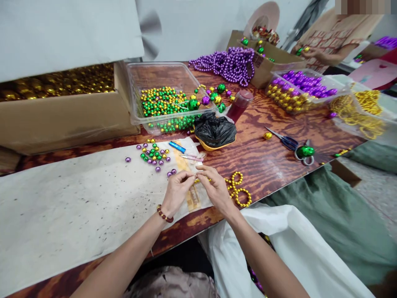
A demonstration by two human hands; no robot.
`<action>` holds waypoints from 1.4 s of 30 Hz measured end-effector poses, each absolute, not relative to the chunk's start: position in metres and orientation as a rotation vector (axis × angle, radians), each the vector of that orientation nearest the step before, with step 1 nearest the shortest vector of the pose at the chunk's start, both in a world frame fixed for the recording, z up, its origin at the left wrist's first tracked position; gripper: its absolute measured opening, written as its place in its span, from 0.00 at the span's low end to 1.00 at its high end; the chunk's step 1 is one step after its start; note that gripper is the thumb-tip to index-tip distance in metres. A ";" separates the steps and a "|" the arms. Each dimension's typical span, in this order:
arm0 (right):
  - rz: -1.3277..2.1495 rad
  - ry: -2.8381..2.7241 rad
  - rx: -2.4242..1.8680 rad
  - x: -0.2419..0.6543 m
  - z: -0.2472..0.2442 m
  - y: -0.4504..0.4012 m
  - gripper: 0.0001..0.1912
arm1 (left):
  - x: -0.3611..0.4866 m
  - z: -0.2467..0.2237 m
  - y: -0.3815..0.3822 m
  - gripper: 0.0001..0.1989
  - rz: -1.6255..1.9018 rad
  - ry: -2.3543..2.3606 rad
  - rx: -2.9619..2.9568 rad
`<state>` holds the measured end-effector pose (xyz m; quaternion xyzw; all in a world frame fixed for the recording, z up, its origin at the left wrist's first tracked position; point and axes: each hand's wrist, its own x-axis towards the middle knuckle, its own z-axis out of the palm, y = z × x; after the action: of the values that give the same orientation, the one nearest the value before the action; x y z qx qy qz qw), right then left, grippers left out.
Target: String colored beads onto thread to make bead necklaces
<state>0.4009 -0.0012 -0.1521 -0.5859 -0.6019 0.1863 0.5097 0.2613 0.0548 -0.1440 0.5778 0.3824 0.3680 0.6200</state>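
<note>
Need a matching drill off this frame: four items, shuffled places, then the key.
1. gold bead string
2. black plastic bag
3. beaded bracelet
4. blue stick-like object

A. on the pale sheet
B. around the wrist of the left hand
C. looped on the wooden tabletop beside the right hand
D. in the yellow basket

Pairs: 1-C, 2-D, 3-B, 4-A

The string of gold beads looks smooth and shiny, like metal. The table is glossy wood, and the pale cloth at the left looks dull. The black bag is crinkly, shiny plastic, and the far left box is dull cardboard.
</note>
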 end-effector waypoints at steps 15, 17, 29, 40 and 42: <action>0.799 -0.932 -1.338 0.377 -0.158 0.008 0.09 | 0.262 -0.153 0.049 0.10 0.856 0.931 1.108; 0.843 -0.918 -1.323 0.380 -0.158 0.009 0.08 | 0.260 -0.153 0.050 0.09 0.847 0.928 1.120; 0.936 -0.747 -1.149 0.371 -0.163 0.010 0.09 | 0.261 -0.148 0.047 0.12 0.840 0.820 1.000; 1.243 -0.241 -0.688 0.378 -0.127 0.023 0.04 | 0.252 -0.137 0.044 0.15 0.747 0.736 1.148; 1.244 -0.267 -0.695 0.380 -0.125 0.023 0.04 | 0.252 -0.136 0.044 0.15 0.742 0.742 1.166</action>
<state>0.3798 0.0226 -0.1250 -0.3180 -0.1220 0.5691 0.7484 0.2515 0.0435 -0.1362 0.5249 0.3342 0.3342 0.7079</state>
